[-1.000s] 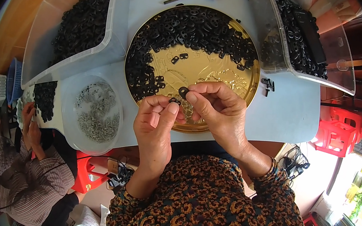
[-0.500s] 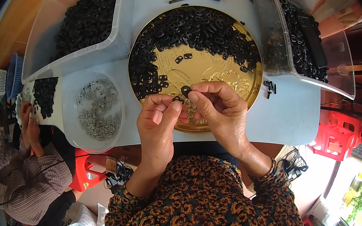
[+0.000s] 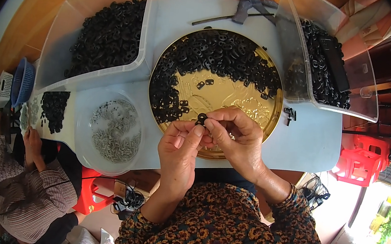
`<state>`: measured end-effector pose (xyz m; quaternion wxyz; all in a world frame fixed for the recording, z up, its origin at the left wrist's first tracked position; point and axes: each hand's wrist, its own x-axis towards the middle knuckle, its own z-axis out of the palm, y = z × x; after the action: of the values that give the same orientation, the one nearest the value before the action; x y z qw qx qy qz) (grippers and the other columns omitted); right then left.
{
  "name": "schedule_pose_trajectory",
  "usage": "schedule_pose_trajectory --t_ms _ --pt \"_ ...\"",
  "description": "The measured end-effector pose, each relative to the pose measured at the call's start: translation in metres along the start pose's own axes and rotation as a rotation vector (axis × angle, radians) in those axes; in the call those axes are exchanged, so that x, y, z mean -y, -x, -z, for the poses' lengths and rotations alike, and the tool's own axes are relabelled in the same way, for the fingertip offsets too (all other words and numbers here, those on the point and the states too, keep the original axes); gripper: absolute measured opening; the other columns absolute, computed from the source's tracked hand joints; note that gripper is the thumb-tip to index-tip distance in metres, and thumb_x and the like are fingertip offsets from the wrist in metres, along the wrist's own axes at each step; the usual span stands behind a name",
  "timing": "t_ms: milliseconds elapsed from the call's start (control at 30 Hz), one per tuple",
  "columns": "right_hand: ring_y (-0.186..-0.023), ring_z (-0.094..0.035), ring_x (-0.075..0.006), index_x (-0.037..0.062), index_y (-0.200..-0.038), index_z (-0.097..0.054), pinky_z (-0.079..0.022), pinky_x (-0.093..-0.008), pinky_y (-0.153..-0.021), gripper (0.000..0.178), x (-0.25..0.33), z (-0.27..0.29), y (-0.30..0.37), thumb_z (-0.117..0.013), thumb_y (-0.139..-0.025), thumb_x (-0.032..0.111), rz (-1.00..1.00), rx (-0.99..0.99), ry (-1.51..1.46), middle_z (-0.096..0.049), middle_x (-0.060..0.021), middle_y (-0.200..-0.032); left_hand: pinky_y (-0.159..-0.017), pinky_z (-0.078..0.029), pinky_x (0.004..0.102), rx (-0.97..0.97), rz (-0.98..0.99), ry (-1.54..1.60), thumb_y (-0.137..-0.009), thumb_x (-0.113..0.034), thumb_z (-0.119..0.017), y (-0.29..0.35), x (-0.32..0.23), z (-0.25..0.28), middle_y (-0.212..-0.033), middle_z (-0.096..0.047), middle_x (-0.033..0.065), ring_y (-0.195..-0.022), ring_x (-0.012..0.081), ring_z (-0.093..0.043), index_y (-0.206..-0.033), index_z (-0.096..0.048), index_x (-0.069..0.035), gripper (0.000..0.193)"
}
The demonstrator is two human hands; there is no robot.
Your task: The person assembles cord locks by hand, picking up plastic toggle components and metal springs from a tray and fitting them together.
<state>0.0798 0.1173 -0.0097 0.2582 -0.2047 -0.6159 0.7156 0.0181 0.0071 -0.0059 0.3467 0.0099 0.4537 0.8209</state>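
Over the near edge of a round golden tray [image 3: 221, 92], my two hands meet at the fingertips. My right hand [image 3: 243, 141] pinches a small black plastic piece with a hole [image 3: 201, 118] between thumb and forefinger. Touching it from the left, the thumb and fingers of my left hand [image 3: 179, 145] are closed on another small black piece, mostly hidden by the fingertips. Heaped black plastic pieces [image 3: 209, 50] line the tray's far and left sides. Two loose black pieces [image 3: 205, 83] lie apart on the tray's gold surface.
Clear plastic tubs of black pieces stand left [image 3: 141, 59] and right [image 3: 346, 110]. Near the left tub is a translucent bowl [image 3: 83, 132] holding small metal parts. A dark tool [image 3: 248, 9] lies behind the tray. Another person's hand [image 3: 32, 143] works at far left by more black pieces.
My hands have come together, bringing the two black pieces into contact; before, they were slightly apart. The whole view has shifted, so the table appears lower.
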Motion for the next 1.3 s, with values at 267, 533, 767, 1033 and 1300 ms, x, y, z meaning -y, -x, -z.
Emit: schedule_pose_trajectory --t_ms 267,533,767,1033,1300 --pt "-0.067 -0.062 -0.0050 -0.0006 -0.093 -0.059 -0.051 -0.0194 -0.059 0.008 -0.002 0.002 -0.003 -0.066 -0.087 0.001 0.074 0.023 0.060 -0.064 -0.0034 -0.081 -0.071 -0.053 0.0309 0.000 0.003 0.081 -0.093 -0.006 -0.059 0.000 0.006 0.002 -0.091 -0.065 0.0097 -0.077 0.0162 -0.063 -0.099 -0.056 -0.003 0.007" --pt "-0.069 -0.062 -0.0052 -0.0012 -0.093 -0.061 -0.051 -0.0200 -0.060 0.008 0.007 0.006 -0.010 -0.066 -0.087 0.001 0.020 0.093 0.131 -0.064 -0.0032 -0.083 -0.071 -0.053 0.0303 -0.013 -0.022 0.111 -0.092 -0.007 -0.061 -0.001 0.005 0.002 -0.092 -0.065 0.0095 -0.078 0.0164 -0.064 -0.099 -0.056 -0.004 0.008" --pt "-0.069 -0.062 -0.0045 -0.0019 -0.096 -0.062 -0.052 -0.0195 -0.060 0.011 0.006 0.004 -0.011 -0.067 -0.087 0.003 -0.011 0.089 0.128 -0.065 -0.0030 -0.081 -0.073 -0.053 0.0309 -0.023 -0.017 0.087 -0.092 -0.007 -0.061 -0.002 0.002 0.001 -0.091 -0.065 0.0091 -0.080 0.0169 -0.064 -0.099 -0.056 -0.003 0.009" --pt "-0.069 -0.063 -0.0054 -0.0023 -0.096 -0.060 -0.053 -0.0211 -0.059 0.009 0.006 0.003 -0.013 -0.064 -0.088 0.000 -0.016 0.097 0.083 -0.065 -0.0038 -0.080 -0.073 -0.054 0.0319 -0.002 -0.019 0.089 -0.093 -0.007 -0.060 -0.004 0.003 0.003 -0.090 -0.065 0.0106 -0.079 0.0175 -0.064 -0.098 -0.057 -0.002 0.008" --pt "-0.066 -0.061 -0.0059 -0.0018 -0.099 -0.060 -0.050 -0.0204 -0.059 0.011 0.003 0.005 -0.017 -0.063 -0.091 0.005 -0.157 0.120 0.020 -0.064 -0.0040 -0.080 -0.066 -0.052 0.0267 -0.001 -0.027 -0.038 -0.091 -0.007 -0.063 -0.009 0.008 0.009 -0.087 -0.064 0.0084 -0.075 0.0146 -0.062 -0.097 -0.057 -0.001 0.011"
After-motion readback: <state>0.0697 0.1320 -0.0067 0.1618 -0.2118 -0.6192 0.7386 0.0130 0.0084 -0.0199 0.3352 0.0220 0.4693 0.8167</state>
